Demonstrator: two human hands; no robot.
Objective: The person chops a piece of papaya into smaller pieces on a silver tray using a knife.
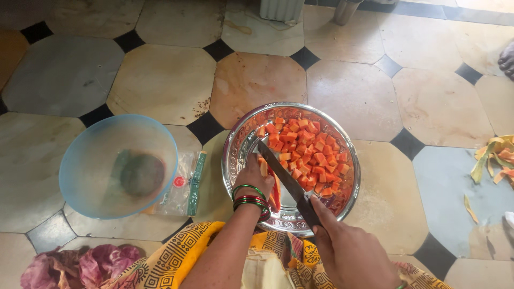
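Left hand (256, 175): pinches a papaya strip (263, 167), steadying it over the steel plate (235, 140).
Right hand (348, 251): clenched round the knife (286, 179), blade angled to dice.

The round tray (235, 144) is polished metal, mirror-bright, with an embossed pattern along its rim. The papaya cubes (308, 152) on it look moist and glossy orange. The knife (286, 179) has a dark, dull metal blade. The bowl (118, 166) is translucent pale-blue plastic, smooth and faintly frosted. Beneath it lies a clear, shiny plastic pouch (184, 184). The bangles (250, 199) gleam like glass, green and red. The floor (166, 80) is smooth stone tile with a soft sheen. The yellow garment (176, 257) is matt printed cloth. The peels (495, 158) look dry and leathery.
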